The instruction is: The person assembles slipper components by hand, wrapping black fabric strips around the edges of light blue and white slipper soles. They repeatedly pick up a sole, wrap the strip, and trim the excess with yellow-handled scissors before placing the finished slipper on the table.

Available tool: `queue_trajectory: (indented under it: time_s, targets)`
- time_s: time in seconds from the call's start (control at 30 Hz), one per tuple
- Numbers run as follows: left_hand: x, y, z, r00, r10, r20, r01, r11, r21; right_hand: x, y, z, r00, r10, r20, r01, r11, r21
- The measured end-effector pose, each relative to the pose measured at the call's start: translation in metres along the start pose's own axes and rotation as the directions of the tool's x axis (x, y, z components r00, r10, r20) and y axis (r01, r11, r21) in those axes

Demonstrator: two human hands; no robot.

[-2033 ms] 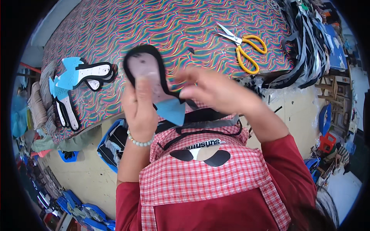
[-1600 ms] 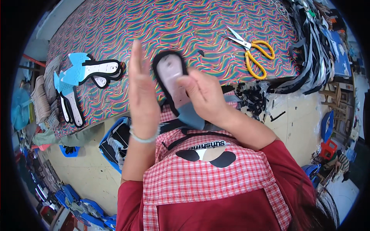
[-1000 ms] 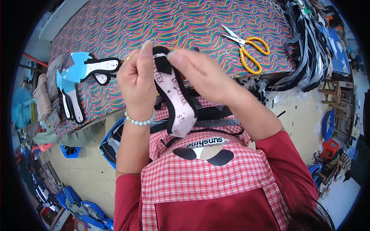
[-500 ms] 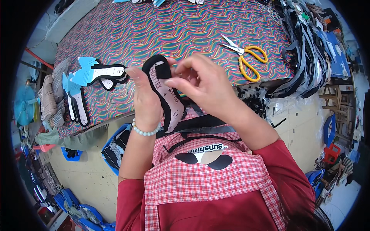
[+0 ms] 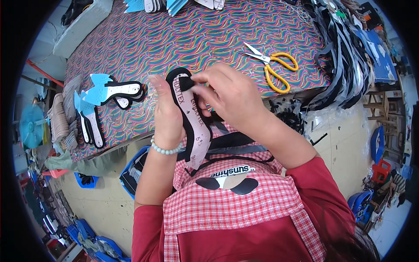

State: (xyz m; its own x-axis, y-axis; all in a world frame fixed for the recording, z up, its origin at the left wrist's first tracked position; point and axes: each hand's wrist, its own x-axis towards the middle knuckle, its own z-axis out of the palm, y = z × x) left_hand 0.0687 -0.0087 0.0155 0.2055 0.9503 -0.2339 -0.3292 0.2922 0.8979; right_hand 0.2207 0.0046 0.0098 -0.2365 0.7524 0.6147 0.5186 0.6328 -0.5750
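A shoe insole (image 5: 197,131), pale pink with printed markings and a black fabric border, is tilted in front of me above the table's near edge. My left hand (image 5: 166,113) supports it from the left side, thumb raised and the other fingers hidden behind it. Near the rounded upper end, my right hand (image 5: 229,94) pinches a small black fabric flap (image 5: 186,83) between thumb and forefinger. On the table to the left lie several similar black-edged insoles (image 5: 124,89) with light blue pieces (image 5: 98,94) at their ends.
Yellow-handled scissors (image 5: 277,67) lie with blades apart on the wavy-patterned table (image 5: 196,39). Black and grey strips (image 5: 349,74) hang over its right edge. More blue and white pieces (image 5: 176,5) sit at the far edge. A blue bin (image 5: 133,172) stands below left.
The insole's lower end has shifted toward me. My right fingers, earlier lying against the black flap, now pinch it and lift it a little off the insole.
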Motion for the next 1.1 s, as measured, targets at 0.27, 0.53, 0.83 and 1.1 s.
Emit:
queue_trajectory:
  time_s: [0.27, 0.53, 0.83, 1.1]
  targets:
    - [0.007, 0.004, -0.017, 0.985, 0.078, -0.154, -0.044, 0.976, 0.212, -0.011, -0.012, -0.042, 0.914, -0.123, 0.387, -0.276, 0.510, 0.815]
    - [0.047, 0.113, -0.113, 0.617, 0.220, 0.756, -0.688, -0.316, 0.654, -0.080, 0.037, -0.136, 0.636, 0.519, 0.571, -0.366, 0.854, -0.369]
    - [0.021, 0.056, -0.235, 0.913, 0.182, 0.365, -0.367, -0.020, 0.930, -0.009, 0.090, -0.101, 0.692, 0.578, 0.432, -0.650, 0.759, 0.025]
    - [0.062, 0.057, -0.172, 0.923, 0.331, 0.198, -0.273, 0.198, 0.941, 0.213, 0.230, 0.106, 0.760, 0.564, 0.322, -0.615, 0.785, 0.075]
